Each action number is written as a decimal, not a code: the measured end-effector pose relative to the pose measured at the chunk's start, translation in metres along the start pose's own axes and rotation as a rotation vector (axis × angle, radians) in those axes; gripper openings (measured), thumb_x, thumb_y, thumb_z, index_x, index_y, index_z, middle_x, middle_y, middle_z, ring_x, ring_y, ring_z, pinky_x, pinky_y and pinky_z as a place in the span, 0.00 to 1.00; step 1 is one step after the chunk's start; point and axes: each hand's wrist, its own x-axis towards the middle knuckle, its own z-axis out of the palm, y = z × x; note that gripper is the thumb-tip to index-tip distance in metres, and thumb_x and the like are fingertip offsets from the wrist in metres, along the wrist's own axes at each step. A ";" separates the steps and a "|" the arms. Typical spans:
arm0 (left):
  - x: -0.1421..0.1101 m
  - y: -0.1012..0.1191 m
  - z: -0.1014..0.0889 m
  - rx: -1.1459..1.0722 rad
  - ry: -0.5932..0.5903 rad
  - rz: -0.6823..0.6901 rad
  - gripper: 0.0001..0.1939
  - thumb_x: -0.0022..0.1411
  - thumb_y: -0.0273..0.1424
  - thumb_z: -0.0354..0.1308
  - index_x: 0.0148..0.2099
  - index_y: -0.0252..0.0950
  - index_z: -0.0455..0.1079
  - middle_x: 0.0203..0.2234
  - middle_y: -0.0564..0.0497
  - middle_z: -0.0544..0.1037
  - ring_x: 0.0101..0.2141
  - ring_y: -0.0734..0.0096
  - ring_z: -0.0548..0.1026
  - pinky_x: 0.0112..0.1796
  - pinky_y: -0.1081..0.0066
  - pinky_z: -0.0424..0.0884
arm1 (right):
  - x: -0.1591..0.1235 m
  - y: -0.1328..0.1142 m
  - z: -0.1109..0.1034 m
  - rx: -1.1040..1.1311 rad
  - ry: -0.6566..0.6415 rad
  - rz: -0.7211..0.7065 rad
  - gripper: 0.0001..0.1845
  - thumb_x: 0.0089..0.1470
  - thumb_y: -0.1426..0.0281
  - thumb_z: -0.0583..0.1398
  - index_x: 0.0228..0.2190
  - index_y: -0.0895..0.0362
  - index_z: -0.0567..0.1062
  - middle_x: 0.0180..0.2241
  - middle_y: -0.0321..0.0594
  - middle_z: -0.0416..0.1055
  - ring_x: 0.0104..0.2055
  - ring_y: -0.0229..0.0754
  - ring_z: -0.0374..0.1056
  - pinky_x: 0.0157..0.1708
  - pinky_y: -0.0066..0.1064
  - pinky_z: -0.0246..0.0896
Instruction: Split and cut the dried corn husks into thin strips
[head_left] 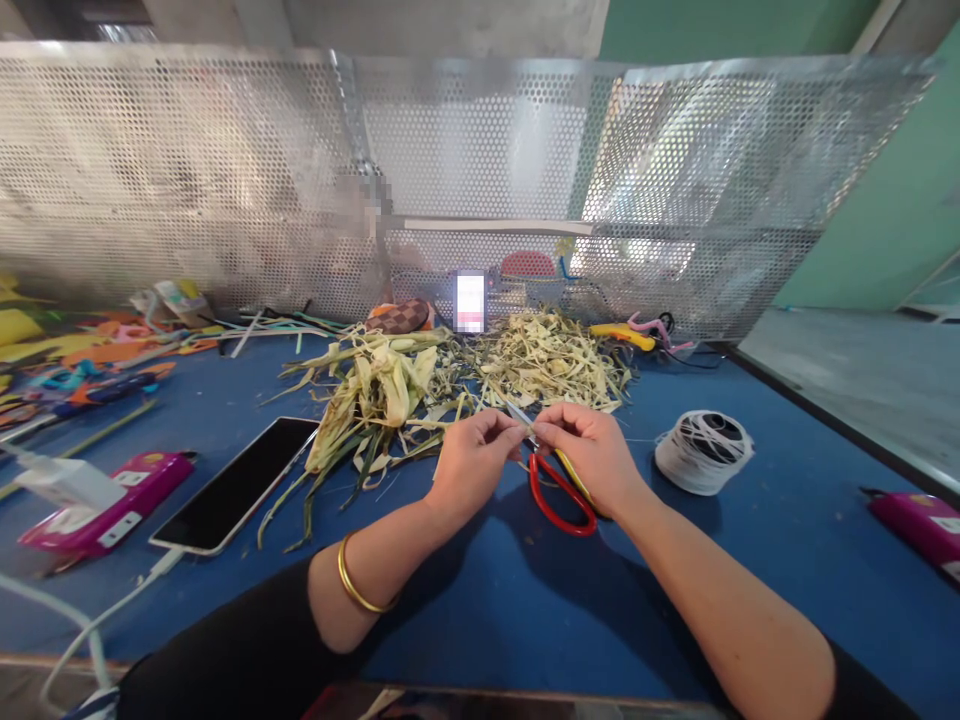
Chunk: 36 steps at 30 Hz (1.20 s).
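On the left of the blue desk (450,640), beside a flat, glossy phone (244,480), long crinkled husks (382,385) look whole, apparently not yet torn down. The left hand (469,460) pinches a tiny pale piece (529,434) mid-desk, seemingly unfinished. Beyond, curly dry shreds (555,360) look already broken down. Scissors (535,488), steel-bladed with looped red handles, sit between the hands; whether held, I cannot tell. The right hand (592,455) pinches the piece too. At right, a thin strand, seemingly uncut, meets the round white spool (705,455).
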 end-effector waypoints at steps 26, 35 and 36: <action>0.004 0.006 -0.002 -0.208 -0.099 -0.292 0.04 0.48 0.29 0.63 0.29 0.35 0.77 0.20 0.52 0.77 0.19 0.79 0.70 0.25 0.77 0.69 | 0.004 0.007 -0.003 -0.015 -0.055 0.042 0.07 0.45 0.65 0.61 0.23 0.56 0.72 0.19 0.35 0.71 0.23 0.40 0.69 0.25 0.31 0.63; 0.003 0.000 -0.003 0.191 -0.047 0.019 0.07 0.54 0.31 0.57 0.30 0.38 0.78 0.21 0.52 0.78 0.23 0.72 0.75 0.26 0.76 0.66 | 0.002 0.007 0.004 0.096 0.003 0.147 0.08 0.43 0.64 0.63 0.22 0.56 0.73 0.18 0.34 0.71 0.21 0.38 0.68 0.23 0.30 0.63; 0.003 0.000 -0.003 0.216 -0.048 0.038 0.08 0.54 0.31 0.57 0.30 0.38 0.78 0.22 0.52 0.78 0.24 0.72 0.75 0.26 0.76 0.66 | 0.002 0.007 0.004 0.104 0.008 0.150 0.08 0.42 0.64 0.63 0.22 0.56 0.73 0.18 0.34 0.71 0.20 0.38 0.68 0.23 0.30 0.63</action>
